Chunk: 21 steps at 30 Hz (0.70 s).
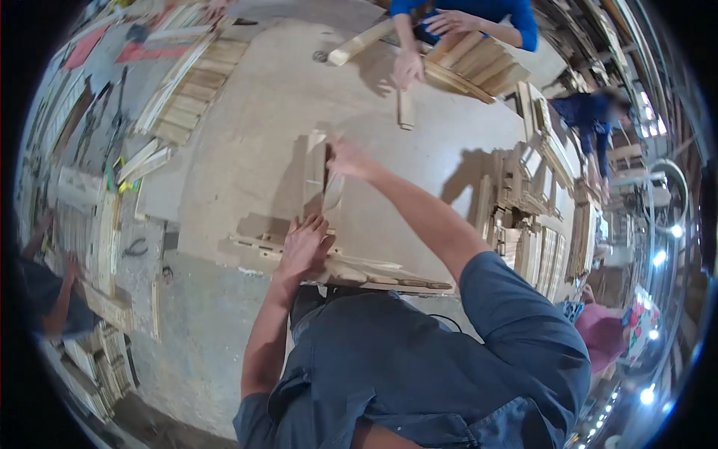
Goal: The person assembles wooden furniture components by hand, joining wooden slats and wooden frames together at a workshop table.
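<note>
Two pale wooden boards stand close together in front of me, a left board (314, 168) and a right board (333, 193), with a dark gap between them. My left hand (305, 243) is closed around their near end, over a notched wooden rail (254, 245). At the far end, my right hand (350, 159) grips the right board from its side, fingers curled and partly blurred. Several wooden slats (366, 273) lie along the table edge by my body, below my left hand.
Across the table (247, 97), a co-worker in blue handles a wooden piece (405, 108) beside a slatted panel (479, 67). Another slatted panel (187, 97) lies at the left. Stacked wooden parts (523, 187) stand on the right. Pliers (136, 247) lie on the left bench.
</note>
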Each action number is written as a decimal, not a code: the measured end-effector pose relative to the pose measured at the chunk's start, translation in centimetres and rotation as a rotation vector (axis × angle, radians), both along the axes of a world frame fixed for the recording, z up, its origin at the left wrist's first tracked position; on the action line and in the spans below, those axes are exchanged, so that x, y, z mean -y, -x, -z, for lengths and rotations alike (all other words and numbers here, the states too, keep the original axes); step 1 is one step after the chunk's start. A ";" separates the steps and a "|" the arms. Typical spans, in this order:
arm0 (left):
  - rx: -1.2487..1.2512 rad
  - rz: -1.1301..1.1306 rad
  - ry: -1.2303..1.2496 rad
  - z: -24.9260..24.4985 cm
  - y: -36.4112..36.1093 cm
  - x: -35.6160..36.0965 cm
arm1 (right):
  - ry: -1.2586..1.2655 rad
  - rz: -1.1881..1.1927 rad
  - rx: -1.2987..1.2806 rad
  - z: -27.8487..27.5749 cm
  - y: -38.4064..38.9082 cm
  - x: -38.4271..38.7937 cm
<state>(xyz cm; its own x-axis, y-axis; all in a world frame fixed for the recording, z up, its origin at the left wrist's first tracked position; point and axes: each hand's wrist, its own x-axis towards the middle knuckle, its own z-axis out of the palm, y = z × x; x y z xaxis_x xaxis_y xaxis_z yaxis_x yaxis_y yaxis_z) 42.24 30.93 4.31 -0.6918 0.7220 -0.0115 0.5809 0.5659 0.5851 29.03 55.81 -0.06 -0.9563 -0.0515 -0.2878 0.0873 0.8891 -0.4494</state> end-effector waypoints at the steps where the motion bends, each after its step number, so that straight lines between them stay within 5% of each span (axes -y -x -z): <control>1: 0.015 -0.020 0.024 0.5 -0.2 -0.2 | -0.071 0.016 0.015 0.0 -0.7 0.8; 3: 0.012 -0.033 0.012 0.2 -0.3 -0.5 | -0.147 0.043 0.017 -0.9 -1.1 0.7; 6: 0.002 -0.077 -0.010 1.2 -1.0 -0.3 | 0.061 -0.065 0.109 -2.6 -1.7 0.0; 8: -0.003 -0.080 -0.037 1.5 -0.9 -0.1 | -0.049 0.124 0.048 -3.7 -2.6 0.2; 14: 0.085 -0.140 -0.195 1.5 -1.7 1.3 | 0.032 -0.036 -0.139 3.3 -2.2 -3.3; 18: 0.180 -0.251 -0.390 -0.9 -2.0 1.7 | 0.328 0.016 0.084 -8.5 -4.0 -3.7; 21: 0.344 -0.386 -0.481 0.3 -2.1 2.1 | 0.624 0.112 0.260 -11.7 -7.3 -1.4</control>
<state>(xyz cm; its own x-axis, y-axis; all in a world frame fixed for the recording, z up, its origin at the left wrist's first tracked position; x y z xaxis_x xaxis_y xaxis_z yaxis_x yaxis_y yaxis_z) 44.38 28.84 4.01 -0.9140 0.4054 -0.0174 0.1273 0.3272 0.9363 36.30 57.25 11.66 -0.8695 -0.1871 -0.4571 0.3379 0.4497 -0.8268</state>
